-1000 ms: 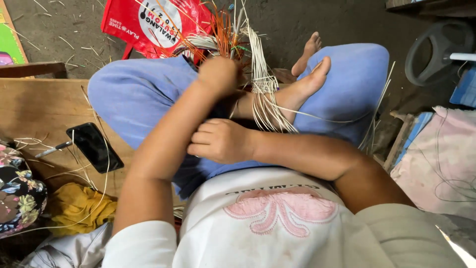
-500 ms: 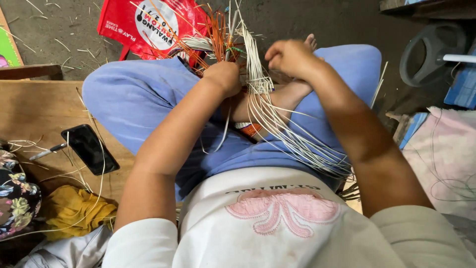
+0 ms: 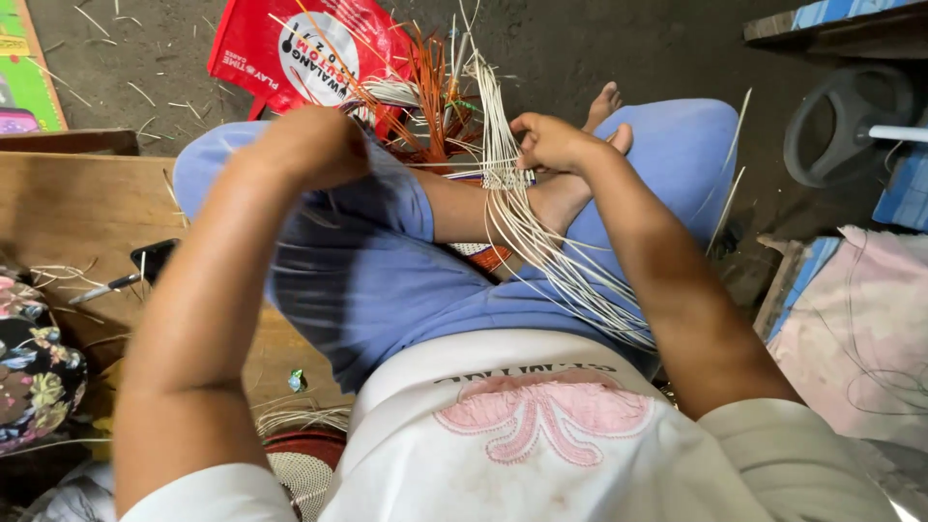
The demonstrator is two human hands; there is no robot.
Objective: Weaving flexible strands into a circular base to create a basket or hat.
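Note:
I sit cross-legged in blue shorts [image 3: 387, 280] with a piece of weaving [image 3: 483, 179] resting against my foot [image 3: 570, 193]. Long white strands [image 3: 570, 275] fan from it across my right thigh, and orange strands [image 3: 435, 97] stick up behind it. My right hand [image 3: 551, 140] pinches the white strands at the top of the weave. My left hand [image 3: 309, 145] is raised over my left knee, curled into a fist with its back to me. Its fingers are hidden, so what it grips is unclear.
A red printed bag [image 3: 300, 53] lies on the dirt floor ahead. On the left, a wooden board [image 3: 68, 213] carries a black phone [image 3: 155, 259] and a thin tool [image 3: 106, 287]. Floral cloth [image 3: 34, 367] lies lower left. A black wheel [image 3: 841, 121] and pink cloth [image 3: 860, 338] are on the right.
My left hand has pulled away from the weave, up and to the left. My right hand came forward from my lap to the strands and stays gripping them.

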